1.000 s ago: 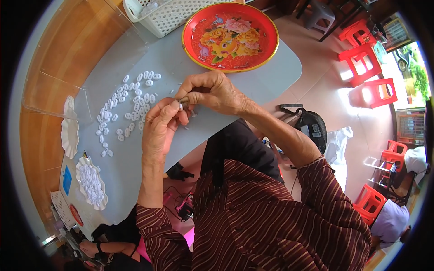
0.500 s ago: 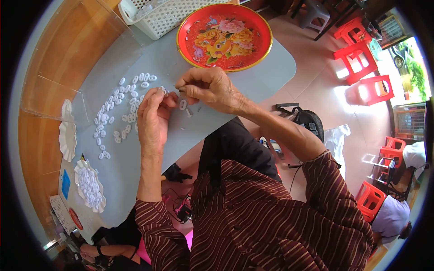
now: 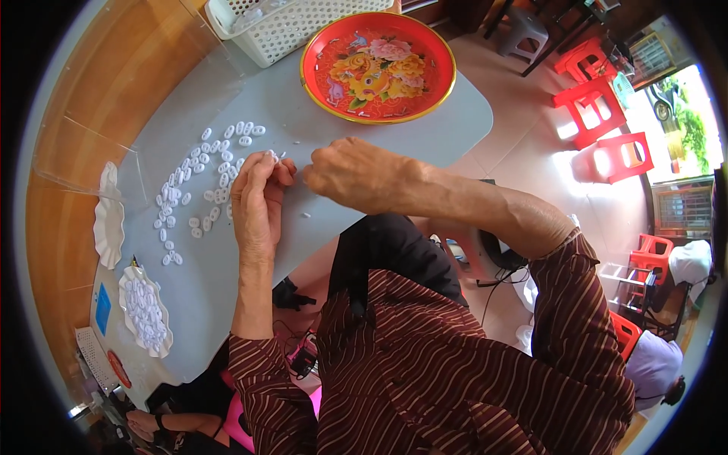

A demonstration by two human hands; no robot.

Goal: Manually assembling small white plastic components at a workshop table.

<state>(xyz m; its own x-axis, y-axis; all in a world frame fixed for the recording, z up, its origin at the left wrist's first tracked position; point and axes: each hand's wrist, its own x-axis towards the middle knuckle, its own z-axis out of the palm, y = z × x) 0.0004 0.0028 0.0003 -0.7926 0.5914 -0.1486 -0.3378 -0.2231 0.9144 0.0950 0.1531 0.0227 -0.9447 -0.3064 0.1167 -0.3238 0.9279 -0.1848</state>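
Between the thumb and fingertips of my left hand (image 3: 258, 196) is a small white plastic piece (image 3: 274, 155), with a thin bit sticking out beside it. My right hand (image 3: 353, 173) is closed, back upward, just right of the left fingertips. Its fingers are curled underneath, so what they hold is hidden. Many white oval pieces with small dark marks (image 3: 203, 158) lie on the grey table (image 3: 258, 91), left of and beyond my left hand. A tiny white bit (image 3: 306, 214) rests near the table's front edge, below the right hand.
A red flowered tray (image 3: 436, 57) with small bits in it stands at the far side. Behind it is a white perforated basket (image 3: 284, 44). At left, one wavy white dish (image 3: 108, 220) lies near another heaped with white pieces (image 3: 145, 315). Another person's arm (image 3: 186, 426) shows lower left.
My right hand has turned over and moved slightly toward me, its pinching fingers now hidden, and the elbow has swung outward. My left hand stays nearly in place with its white piece.
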